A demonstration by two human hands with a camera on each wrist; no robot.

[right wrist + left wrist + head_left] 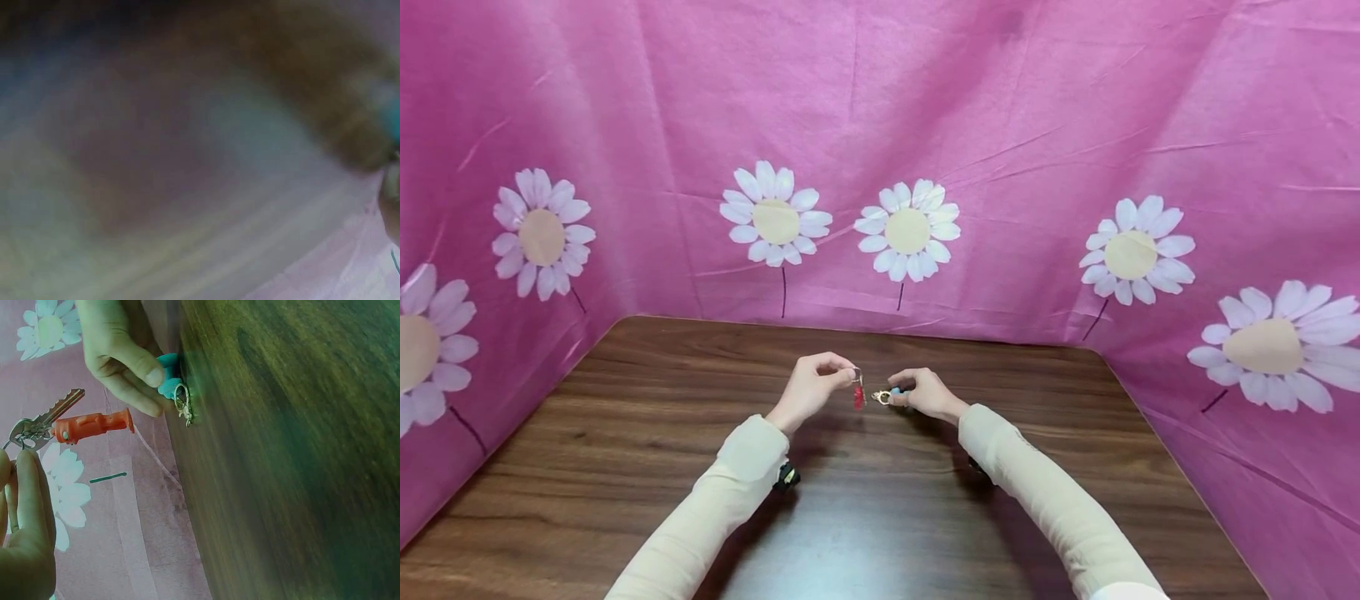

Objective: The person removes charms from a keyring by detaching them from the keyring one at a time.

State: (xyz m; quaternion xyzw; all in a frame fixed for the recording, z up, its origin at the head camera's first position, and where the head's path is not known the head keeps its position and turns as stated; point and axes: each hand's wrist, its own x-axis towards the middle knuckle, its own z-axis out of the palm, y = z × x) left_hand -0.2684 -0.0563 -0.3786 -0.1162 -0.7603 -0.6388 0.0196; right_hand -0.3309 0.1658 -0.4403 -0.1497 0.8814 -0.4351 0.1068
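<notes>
My left hand (808, 387) pinches a key ring between thumb and fingertips. From it hang a metal key (59, 409) and a red figure-shaped charm (94, 426), held up above the table. Facing it, a short gap away, my right hand (931, 395) pinches a teal-blue charm (169, 376) that is partly covered by the fingers. A gold-coloured ring with a clasp (182, 400) sticks out from that charm toward the left hand. The right wrist view is mostly blurred, with just a bit of teal at its right edge.
Both hands are over a dark brown wooden table (880, 517). A pink cloth (1000, 100) with white daisies hangs around its back and sides. Dark wrist devices, such as the left one (787, 477), sit under the pale sleeves.
</notes>
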